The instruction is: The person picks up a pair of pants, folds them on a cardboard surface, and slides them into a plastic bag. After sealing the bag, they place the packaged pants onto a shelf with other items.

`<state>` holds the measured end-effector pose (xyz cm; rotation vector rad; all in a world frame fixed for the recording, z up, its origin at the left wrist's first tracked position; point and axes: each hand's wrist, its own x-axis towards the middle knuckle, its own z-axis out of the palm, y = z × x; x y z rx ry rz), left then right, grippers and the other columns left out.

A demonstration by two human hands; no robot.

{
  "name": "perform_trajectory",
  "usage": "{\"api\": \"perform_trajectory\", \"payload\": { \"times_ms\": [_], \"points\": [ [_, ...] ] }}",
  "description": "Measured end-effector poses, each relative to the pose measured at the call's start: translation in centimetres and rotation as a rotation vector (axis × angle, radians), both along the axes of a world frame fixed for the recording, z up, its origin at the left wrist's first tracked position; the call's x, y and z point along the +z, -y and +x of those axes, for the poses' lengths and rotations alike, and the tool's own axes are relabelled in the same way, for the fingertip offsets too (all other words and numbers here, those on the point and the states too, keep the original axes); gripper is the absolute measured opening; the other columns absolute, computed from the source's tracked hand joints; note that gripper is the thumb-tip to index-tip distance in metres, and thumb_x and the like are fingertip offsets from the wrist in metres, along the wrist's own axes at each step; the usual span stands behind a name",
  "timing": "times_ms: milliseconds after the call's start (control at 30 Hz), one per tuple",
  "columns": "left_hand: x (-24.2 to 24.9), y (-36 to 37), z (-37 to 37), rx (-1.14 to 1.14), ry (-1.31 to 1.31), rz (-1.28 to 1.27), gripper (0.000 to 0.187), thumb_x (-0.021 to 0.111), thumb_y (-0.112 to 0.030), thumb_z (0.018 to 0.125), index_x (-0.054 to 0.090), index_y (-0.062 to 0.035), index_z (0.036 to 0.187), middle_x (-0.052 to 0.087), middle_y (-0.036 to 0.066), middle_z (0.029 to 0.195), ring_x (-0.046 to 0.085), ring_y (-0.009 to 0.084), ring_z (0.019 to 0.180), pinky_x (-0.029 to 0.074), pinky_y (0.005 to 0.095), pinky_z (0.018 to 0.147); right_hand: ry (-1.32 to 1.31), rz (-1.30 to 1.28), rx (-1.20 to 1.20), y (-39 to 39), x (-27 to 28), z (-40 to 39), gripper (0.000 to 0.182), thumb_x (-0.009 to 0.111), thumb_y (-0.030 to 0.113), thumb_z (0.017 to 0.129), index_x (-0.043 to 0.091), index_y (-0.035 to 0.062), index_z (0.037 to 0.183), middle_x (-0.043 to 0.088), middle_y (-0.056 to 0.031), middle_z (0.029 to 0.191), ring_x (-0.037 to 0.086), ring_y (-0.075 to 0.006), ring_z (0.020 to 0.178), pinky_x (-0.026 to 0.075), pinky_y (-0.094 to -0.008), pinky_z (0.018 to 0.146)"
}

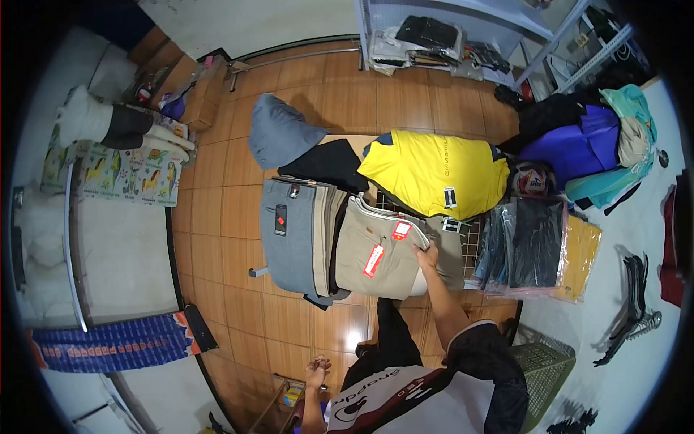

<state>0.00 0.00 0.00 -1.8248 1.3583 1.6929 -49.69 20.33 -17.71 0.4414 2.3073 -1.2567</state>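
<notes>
My right hand (427, 255) is closed on the edge of a folded pair of beige trousers (361, 257), near the waistband. Two red-and-white tags (374, 260) lie on that cloth. Away from the pile, at the lower left, my left hand (316, 370) hangs in the air with fingers loosely curled and nothing visible in it. Left of the beige trousers is a stack of folded garments with a grey-blue pair (289, 249) showing, a dark tag on it. Behind them lies a yellow shirt (437, 170) with dark trim and tags.
A black garment (329, 165) and a grey-blue cloth (282, 130) lie at the back left. Plastic-wrapped clothes (535, 242) are stacked to the right, beside purple cloth (575, 148). A green basket (542, 365) stands near my right side. Shelves (463, 14) are at the back.
</notes>
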Motion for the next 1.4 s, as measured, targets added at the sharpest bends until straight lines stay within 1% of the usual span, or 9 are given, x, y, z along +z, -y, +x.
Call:
{"api": "perform_trajectory", "payload": {
  "times_ms": [67,367,700,800,933,1133,1233,1333,1400],
  "points": [
    [-0.1,-1.7,-0.4,0.033,0.007,0.002,0.023,0.059,-0.023,0.106,0.061,-0.0116,0.125,0.070,0.006,0.122,0.070,0.0218,0.109,0.055,0.0374,0.087,-0.162,-0.070,-0.023,-1.9,-1.6,1.6,0.048,0.084,0.012,0.080,0.067,0.0008,0.124,0.075,-0.0173,0.112,0.072,-0.0314,0.103,0.053,-0.0390,0.092],
    [-1.7,-3.4,9.3,0.230,-0.141,-0.090,0.020,0.065,-0.023,0.102,0.064,-0.0130,0.119,0.071,0.002,0.108,0.071,0.0158,0.095,0.055,0.0337,0.077,-0.294,-0.166,0.333,2.2,15.2,13.7,0.038,0.078,0.008,0.087,0.066,-0.0022,0.121,0.076,-0.0160,0.107,0.070,-0.0231,0.100,0.052,-0.0365,0.090],
    [-2.1,-7.0,24.6,0.507,-0.431,-0.373,0.040,0.069,-0.023,0.100,0.062,-0.0004,0.132,0.073,0.006,0.104,0.069,0.0124,0.089,0.052,0.0255,0.070,-0.412,-0.578,0.778,7.9,31.3,33.0,0.035,0.071,0.007,0.093,0.066,-0.0049,0.125,0.076,-0.0145,0.105,0.069,-0.0190,0.099,0.053,-0.0354,0.089],
    [0.5,-7.6,29.7,0.588,-0.464,-0.514,0.041,0.069,-0.023,0.102,0.059,0.0024,0.133,0.072,0.008,0.107,0.068,0.0127,0.092,0.051,0.0255,0.071,-0.339,-0.689,0.982,9.8,35.2,37.5,0.033,0.071,0.004,0.093,0.067,-0.0053,0.124,0.074,-0.0118,0.109,0.067,-0.0178,0.103,0.053,-0.0347,0.093],
    [3.9,-8.4,35.7,0.689,-0.516,-0.627,0.047,0.072,-0.024,0.100,0.056,0.0001,0.137,0.071,0.008,0.113,0.067,0.0142,0.101,0.052,0.0256,0.080,-0.399,-0.736,1.290,12.1,42.7,43.1,0.031,0.076,0.007,0.090,0.071,0.0010,0.120,0.065,-0.0051,0.089,0.056,-0.0132,0.082,0.048,-0.0314,0.075],
    [11.6,-6.5,41.7,0.910,-0.661,-0.926,0.067,0.083,-0.016,0.089,0.048,0.0018,0.144,0.065,0.015,0.130,0.063,0.0240,0.119,0.053,0.0352,0.100,-0.155,-0.901,1.668,15.8,52.5,51.1,0.027,0.077,0.008,0.090,0.071,-0.0034,0.114,0.069,-0.0001,0.099,0.058,-0.0085,0.092,0.047,-0.0255,0.085],
    [16.7,-5.5,44.3,0.933,-0.407,-1.195,0.078,0.088,-0.016,0.084,0.045,0.0005,0.147,0.064,0.017,0.133,0.063,0.0245,0.119,0.052,0.0357,0.101,-0.156,-0.960,1.835,19.6,53.9,54.7,0.023,0.079,0.011,0.090,0.071,-0.0014,0.107,0.066,0.0016,0.094,0.055,-0.0084,0.087,0.047,-0.0264,0.080],
    [20.1,-5.7,48.6,0.979,-0.714,-1.266,0.069,0.089,-0.014,0.082,0.055,0.0019,0.140,0.070,0.013,0.124,0.066,0.0193,0.111,0.052,0.0330,0.097,-0.118,-0.984,1.947,24.1,54.0,59.2,0.020,0.079,0.010,0.090,0.071,-0.0012,0.104,0.061,0.0029,0.090,0.053,-0.0082,0.083,0.044,-0.0264,0.075],
    [22.1,-8.0,51.3,1.002,-0.519,-1.227,0.053,0.088,-0.014,0.083,0.065,0.0024,0.128,0.075,0.010,0.115,0.068,0.0162,0.103,0.053,0.0315,0.093,-0.101,-1.028,1.965,27.1,54.4,62.9,0.020,0.079,0.009,0.090,0.071,-0.0011,0.105,0.061,0.0028,0.090,0.053,-0.0081,0.083,0.044,-0.0256,0.075]
  ]
}}
